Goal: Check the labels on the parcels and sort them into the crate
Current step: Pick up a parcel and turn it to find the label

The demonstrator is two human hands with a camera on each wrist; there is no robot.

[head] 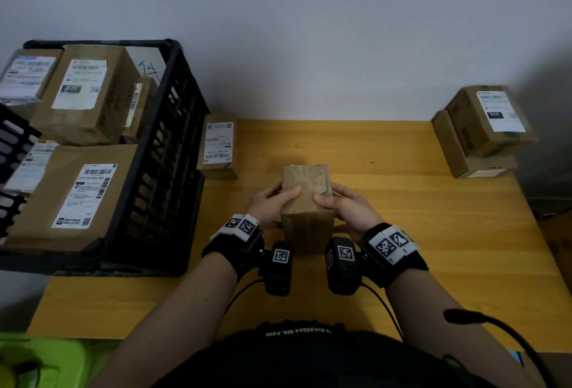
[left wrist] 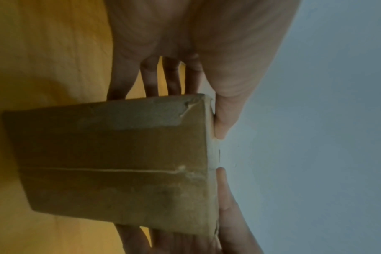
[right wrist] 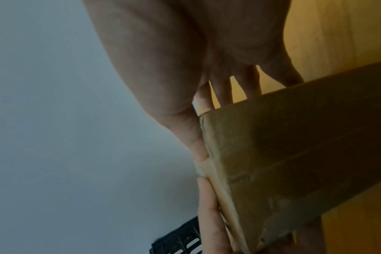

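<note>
Four labelled cardboard parcels at least lie packed in the black plastic crate (head: 173,127) at the table's left end: a broad one (head: 71,199) nearest the person, another (head: 89,93) behind it, one (head: 28,78) in the far left corner, and a narrow one (head: 139,109) wedged upright against the slatted right wall; a further white label shows at the crate's left edge, though what it is stuck to cannot be told. The yellow wooden table (head: 402,233) carries the rest. At its far right corner two parcels are stacked (head: 492,121), the upper one label-up. Just beside the crate's right wall a slim parcel (head: 218,146) lies flat with its label facing up. Near the middle of the table, the brown taped parcel (head: 306,202) is lifted clear of the wood, with no label on the faces in view. The left hand (head: 272,202) grips its left side, thumb across the top and fingers spread beneath, and the right hand (head: 349,205) clasps the right side the same way.
</note>
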